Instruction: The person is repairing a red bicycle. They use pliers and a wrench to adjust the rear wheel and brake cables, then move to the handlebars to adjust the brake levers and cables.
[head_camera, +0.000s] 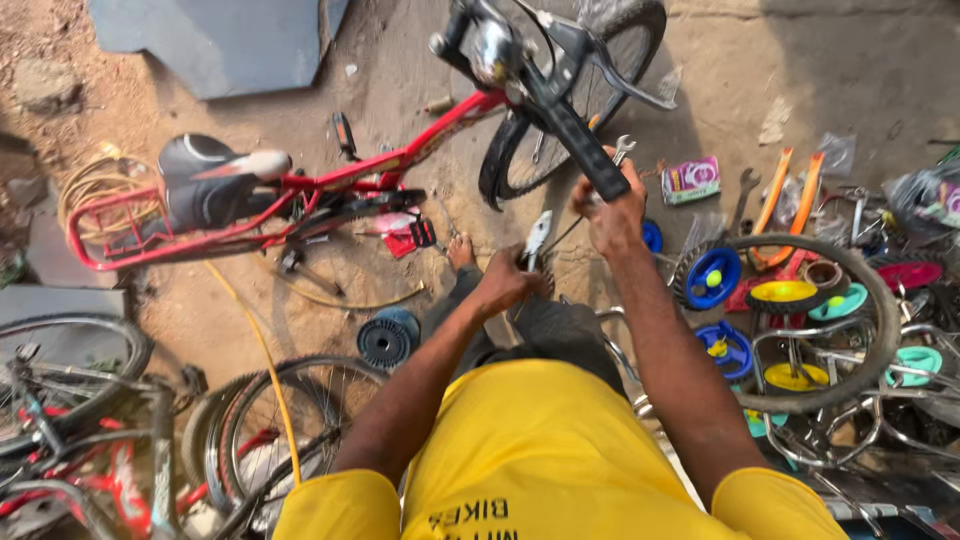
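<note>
A: What have I got in front of me?

B: I'm looking down on a red bicycle (380, 165) standing on the dirt floor (300, 260), its front wheel (580, 100) turned toward me. My right hand (612, 205) is up at the black handlebar grip (580, 145), fingers wrapped around the lower end of it, with a small spanner (622, 150) sticking up just above the knuckles.

A: And the left?

B: My left hand (508, 283) sits lower, just beside the right wrist, closed around a pair of pliers (537, 238) whose pale nose points up toward the bar. A thin cable (565, 232) runs between the two hands.

A: What's lying around?

B: On the right, a loose tyre (885, 300) rings a heap of small blue (712, 277) and yellow (785, 293) plastic wheels. Two orange strips (790, 195) and a wrench (742, 195) lie beyond them. On the left, more bike wheels (290, 420) and a yellow hose (265, 350).
</note>
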